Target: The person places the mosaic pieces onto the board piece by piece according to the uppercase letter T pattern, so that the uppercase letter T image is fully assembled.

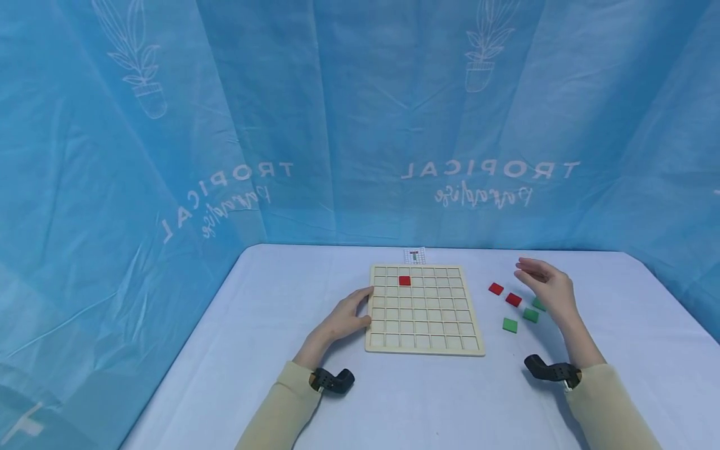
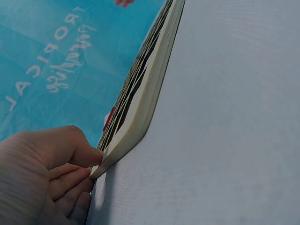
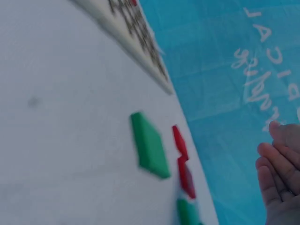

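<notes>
A pale wooden grid board (image 1: 424,310) lies on the table, one red square tile (image 1: 404,280) in a cell near its far edge. My left hand (image 1: 345,317) touches the board's left edge with thumb and fingertips; the left wrist view shows the thumb (image 2: 84,151) against the rim. My right hand (image 1: 550,289) is raised above the loose tiles at the right, fingers loosely bent, no tile visible in it. Two red tiles (image 1: 513,300) and several green tiles (image 1: 509,325) lie below and left of it. One green tile (image 1: 539,304) is partly hidden by this hand.
A small printed grid card (image 1: 415,255) with a coloured pattern lies beyond the board's far edge. White cloth (image 1: 427,400) covers the table. Blue printed curtains (image 1: 365,125) hang behind and to the left.
</notes>
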Available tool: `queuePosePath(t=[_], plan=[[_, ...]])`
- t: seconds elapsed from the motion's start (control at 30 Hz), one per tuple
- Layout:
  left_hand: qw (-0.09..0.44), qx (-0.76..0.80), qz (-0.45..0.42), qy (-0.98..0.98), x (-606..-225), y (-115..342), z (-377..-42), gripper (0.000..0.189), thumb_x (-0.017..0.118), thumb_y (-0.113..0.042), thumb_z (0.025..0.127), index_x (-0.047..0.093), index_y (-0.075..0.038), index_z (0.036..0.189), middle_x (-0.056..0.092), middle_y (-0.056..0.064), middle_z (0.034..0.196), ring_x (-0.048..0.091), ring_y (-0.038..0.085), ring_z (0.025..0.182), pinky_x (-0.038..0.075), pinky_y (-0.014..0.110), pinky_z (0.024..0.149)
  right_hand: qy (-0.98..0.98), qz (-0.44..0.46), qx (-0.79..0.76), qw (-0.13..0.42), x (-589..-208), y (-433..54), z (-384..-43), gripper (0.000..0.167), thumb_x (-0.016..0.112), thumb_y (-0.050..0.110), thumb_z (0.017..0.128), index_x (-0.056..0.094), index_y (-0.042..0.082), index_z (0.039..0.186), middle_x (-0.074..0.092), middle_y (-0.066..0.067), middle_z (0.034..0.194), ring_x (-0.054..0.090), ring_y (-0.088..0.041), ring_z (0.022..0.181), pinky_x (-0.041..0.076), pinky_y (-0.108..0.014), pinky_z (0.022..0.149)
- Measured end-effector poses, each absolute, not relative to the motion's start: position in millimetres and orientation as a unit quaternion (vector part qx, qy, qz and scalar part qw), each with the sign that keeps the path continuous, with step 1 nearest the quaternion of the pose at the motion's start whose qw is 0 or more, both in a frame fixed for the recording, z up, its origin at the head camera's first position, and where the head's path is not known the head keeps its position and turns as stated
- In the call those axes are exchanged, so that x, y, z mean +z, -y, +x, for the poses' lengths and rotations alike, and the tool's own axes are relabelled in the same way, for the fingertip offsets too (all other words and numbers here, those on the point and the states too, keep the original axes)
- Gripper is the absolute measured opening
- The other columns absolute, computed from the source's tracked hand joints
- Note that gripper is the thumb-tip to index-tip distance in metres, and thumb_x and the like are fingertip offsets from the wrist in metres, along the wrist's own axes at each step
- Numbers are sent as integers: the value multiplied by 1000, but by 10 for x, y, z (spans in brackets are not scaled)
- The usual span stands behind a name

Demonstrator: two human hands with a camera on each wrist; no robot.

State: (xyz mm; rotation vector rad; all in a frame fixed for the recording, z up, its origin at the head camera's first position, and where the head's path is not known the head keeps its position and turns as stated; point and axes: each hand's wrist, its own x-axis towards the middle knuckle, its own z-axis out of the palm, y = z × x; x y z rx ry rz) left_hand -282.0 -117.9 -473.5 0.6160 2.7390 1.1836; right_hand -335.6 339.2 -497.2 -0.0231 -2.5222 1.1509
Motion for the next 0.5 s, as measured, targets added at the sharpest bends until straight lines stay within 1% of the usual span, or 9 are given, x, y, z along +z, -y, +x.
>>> queuePosePath(t=[0.07,0.17,0.23,0.27,0.3,0.37,0.4,0.47,0.5], plan=[[47,388,200,-898,-4738,1178,-2823,72,59,-8,81,31,-2,146,34,11,149,27,24,138,25,37,112,897,-5,406,173,-4852,-3327,-3192,58,57,53,87,56,16,131,61,-10,121,59,-26,108,51,-17,80],[48,389,201,-898,-4745,1179,-2826,72,59,-7,80,31,-3,146,34,11,148,27,25,138,25,38,112,901,12,404,157,-4694,-3247,-2971,54,60,43,90,56,5,128,61,-19,118,59,-34,105,49,-11,76],[48,389,202,-897,-4750,1182,-2827,72,59,-7,80,31,-3,146,34,11,148,27,25,138,25,38,112,906,23,396,148,-4650,-3220,-2875,51,60,36,91,56,1,128,61,-22,117,58,-37,106,46,-9,74],[47,390,203,-897,-4755,1184,-2829,72,59,-8,80,31,-3,146,34,11,148,27,25,138,25,38,112,910,27,387,146,-4659,-3220,-2853,49,61,34,92,56,1,127,61,-21,117,58,-37,105,46,-9,74],[47,390,204,-897,-4756,1186,-2830,72,59,-7,80,31,-3,146,35,11,148,27,25,138,25,38,112,913,30,382,142,-4677,-3220,-2835,49,61,33,92,56,0,127,61,-22,117,58,-38,106,48,-14,78],[47,390,204,-897,-4760,1190,-2835,72,59,-8,80,31,-3,146,35,11,148,27,24,138,25,37,112,920,38,365,138,-4738,-3227,-2823,48,61,32,92,55,0,127,60,-23,117,56,-39,107,51,-30,85],[47,391,205,-896,-4759,1191,-2836,72,59,-8,80,31,-3,146,34,11,148,27,24,138,25,37,112,923,39,355,141,-4757,-3221,-2812,48,61,32,92,55,0,127,61,-22,117,55,-39,107,51,-38,89],[47,392,205,-895,-4755,1192,-2839,72,59,-7,80,31,-2,146,34,11,148,26,25,138,25,38,112,929,49,336,147,-4806,-3224,-2814,47,64,28,90,55,-1,126,61,-23,116,54,-41,108,45,-56,90],[47,393,205,-895,-4752,1191,-2838,72,59,-8,80,31,-3,146,34,11,148,26,24,138,25,37,112,931,53,329,148,-4823,-3219,-2811,47,65,27,90,55,-2,126,60,-24,117,53,-41,108,43,-58,90]])
